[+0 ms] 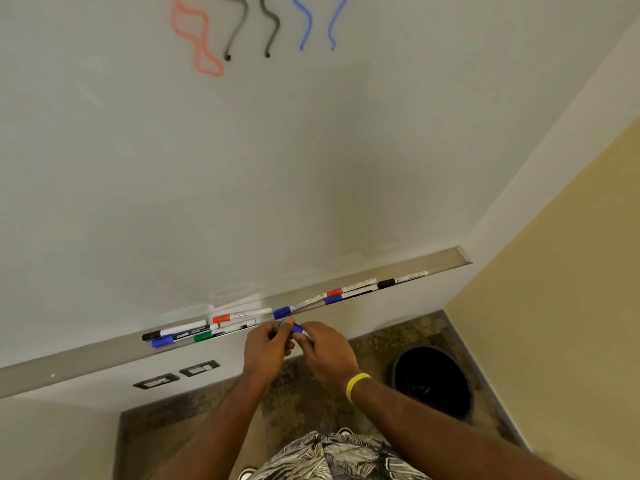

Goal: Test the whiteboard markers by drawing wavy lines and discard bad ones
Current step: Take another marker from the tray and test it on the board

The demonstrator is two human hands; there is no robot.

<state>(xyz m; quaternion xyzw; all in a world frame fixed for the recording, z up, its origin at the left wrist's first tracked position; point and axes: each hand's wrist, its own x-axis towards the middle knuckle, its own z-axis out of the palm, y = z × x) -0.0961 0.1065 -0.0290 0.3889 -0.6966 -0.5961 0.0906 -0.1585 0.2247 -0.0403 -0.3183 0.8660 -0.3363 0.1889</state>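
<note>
On the floor (311, 403), black bin (433, 379)

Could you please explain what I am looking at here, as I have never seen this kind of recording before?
There is no machine: this single picture comes from a camera worn on a person's head, looking down at their bare hands. The left hand and right hand together pinch a blue marker. Below the whiteboard, a metal tray holds more markers. Red, black and blue wavy lines sit at the board's top; a black bin stands on the floor.
</note>
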